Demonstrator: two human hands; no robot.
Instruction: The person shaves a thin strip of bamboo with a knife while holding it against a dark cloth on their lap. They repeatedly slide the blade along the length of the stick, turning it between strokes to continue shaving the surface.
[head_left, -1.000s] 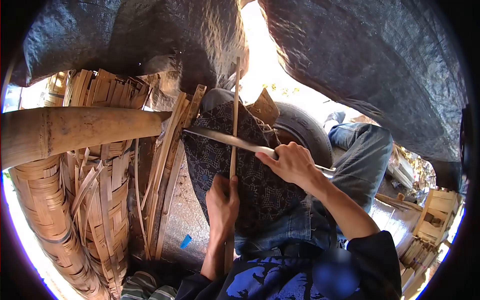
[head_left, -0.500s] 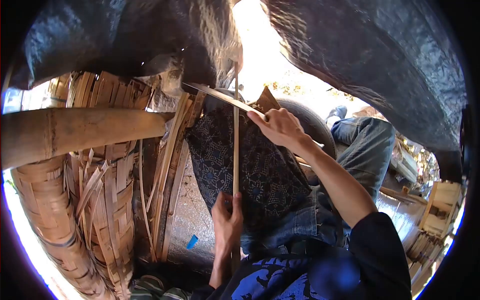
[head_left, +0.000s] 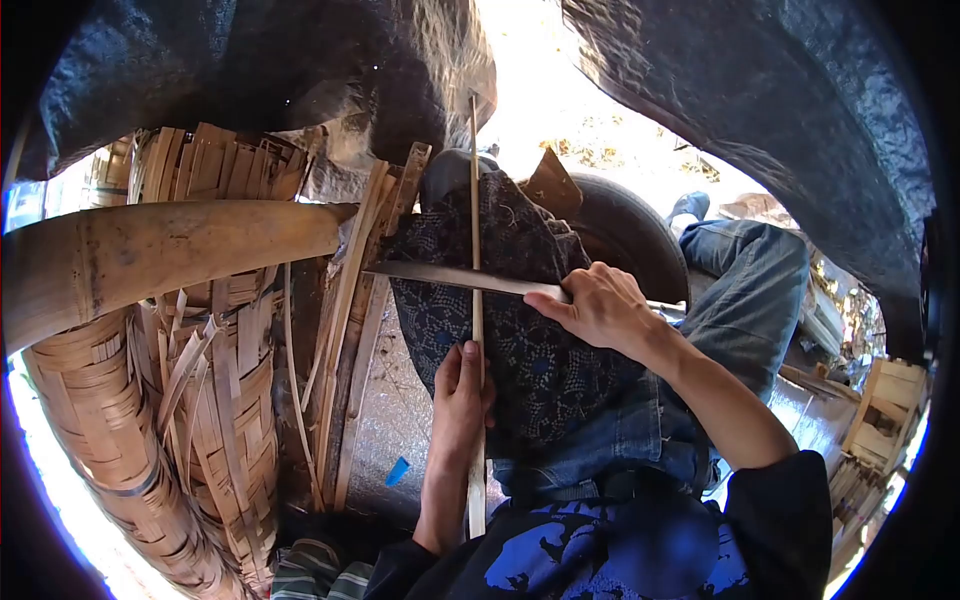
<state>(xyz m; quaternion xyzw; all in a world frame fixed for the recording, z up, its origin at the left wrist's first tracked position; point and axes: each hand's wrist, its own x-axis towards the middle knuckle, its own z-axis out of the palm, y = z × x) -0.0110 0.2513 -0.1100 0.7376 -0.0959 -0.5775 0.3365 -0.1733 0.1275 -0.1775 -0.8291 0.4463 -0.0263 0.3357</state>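
A long, thin bamboo strip [head_left: 475, 210] runs lengthwise over a dark patterned cloth [head_left: 555, 375] on my leg. My left hand [head_left: 460, 400] is closed around the strip, thumb along it, and the strip's wider lower end reaches back toward my shirt. In my right hand [head_left: 607, 308] is a knife, its handle mostly hidden by the fingers. The long knife blade [head_left: 430, 273] points left and lies across the strip, a little beyond my left thumb.
A thick bamboo pole [head_left: 170, 255] juts in from the left, above woven bamboo rolls [head_left: 110, 410]. Split bamboo slats [head_left: 345, 330] lean beside my leg. A tire [head_left: 640, 235] stands ahead on the right. Dark plastic sheeting [head_left: 740, 110] hangs overhead. A blue scrap [head_left: 397, 471] lies on the floor.
My right hand has brought the knife along the strip toward me, from near its far end to close to my left hand. My left hand sits slightly farther forward.
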